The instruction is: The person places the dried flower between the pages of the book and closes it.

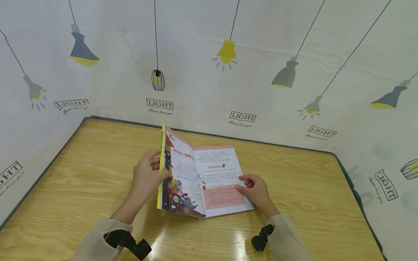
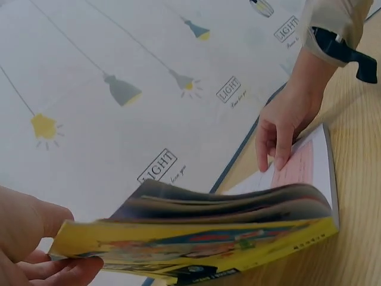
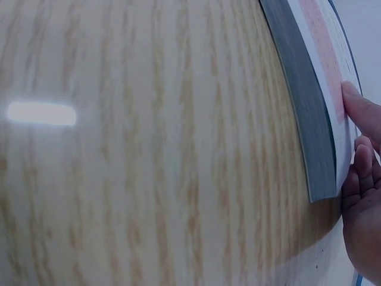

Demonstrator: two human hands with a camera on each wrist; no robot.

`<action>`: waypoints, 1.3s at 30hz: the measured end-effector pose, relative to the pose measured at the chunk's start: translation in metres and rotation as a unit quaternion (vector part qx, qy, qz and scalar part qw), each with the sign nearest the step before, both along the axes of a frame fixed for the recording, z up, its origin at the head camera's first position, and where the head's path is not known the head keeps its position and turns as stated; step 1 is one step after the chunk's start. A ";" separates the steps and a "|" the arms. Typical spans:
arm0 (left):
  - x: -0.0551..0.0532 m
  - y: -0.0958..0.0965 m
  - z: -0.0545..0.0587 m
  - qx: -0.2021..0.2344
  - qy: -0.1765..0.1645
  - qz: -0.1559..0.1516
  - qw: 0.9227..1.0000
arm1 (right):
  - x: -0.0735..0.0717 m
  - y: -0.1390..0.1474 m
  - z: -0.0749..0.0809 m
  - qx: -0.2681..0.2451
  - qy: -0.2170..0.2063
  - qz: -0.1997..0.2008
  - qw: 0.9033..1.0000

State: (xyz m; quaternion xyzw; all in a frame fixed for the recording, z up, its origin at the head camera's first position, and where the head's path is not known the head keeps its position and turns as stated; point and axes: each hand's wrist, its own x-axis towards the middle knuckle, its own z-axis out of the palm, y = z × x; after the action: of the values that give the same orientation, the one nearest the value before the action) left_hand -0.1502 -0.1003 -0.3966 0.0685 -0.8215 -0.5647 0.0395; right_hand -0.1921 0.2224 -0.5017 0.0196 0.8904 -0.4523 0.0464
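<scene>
An open book (image 1: pixel 221 175) with a yellow cover lies on the table, its left half raised and its right half lower. My left hand (image 1: pixel 148 176) grips the raised left edge, thumb on the page side and fingers behind the cover. In the left wrist view, the yellow cover (image 2: pixel 196 247) shows from outside, with the left hand (image 2: pixel 41 238) at its edge. At the right page's outer edge, my right hand (image 1: pixel 257 191) pinches the paper, thumb on top. The right wrist view shows the right hand (image 3: pixel 364 179) at the book's edge (image 3: pixel 309 119), its fingertips partly hidden.
The wooden table (image 1: pixel 299 184) has a dark edge. Behind and beside it stands a pale curtain (image 1: pixel 193 89) printed with hanging lamps. Black wrist cameras (image 1: pixel 128 243) sit on both sleeves.
</scene>
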 end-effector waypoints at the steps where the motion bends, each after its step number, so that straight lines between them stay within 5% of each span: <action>1: 0.000 0.002 0.002 0.000 -0.003 -0.003 1.000 | 0.000 0.000 0.000 0.001 -0.002 -0.001 1.000; 17: -0.011 0.036 0.015 0.027 0.035 -0.007 0.999 | -0.017 0.003 0.020 0.036 -0.062 0.049 0.996; 29: -0.017 0.059 0.019 0.042 0.051 -0.001 0.998 | -0.048 -0.008 0.071 0.040 -0.019 0.105 0.994; 39: -0.023 0.071 0.020 0.038 0.045 -0.013 0.998 | -0.071 -0.045 0.118 0.038 0.019 0.173 0.984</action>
State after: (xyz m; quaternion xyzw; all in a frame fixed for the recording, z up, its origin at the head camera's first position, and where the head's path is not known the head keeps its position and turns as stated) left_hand -0.1727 -0.0291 -0.3761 0.0343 -0.7975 -0.5986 0.0667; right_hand -0.2634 0.1771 -0.3839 -0.1418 0.8976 -0.4035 0.1068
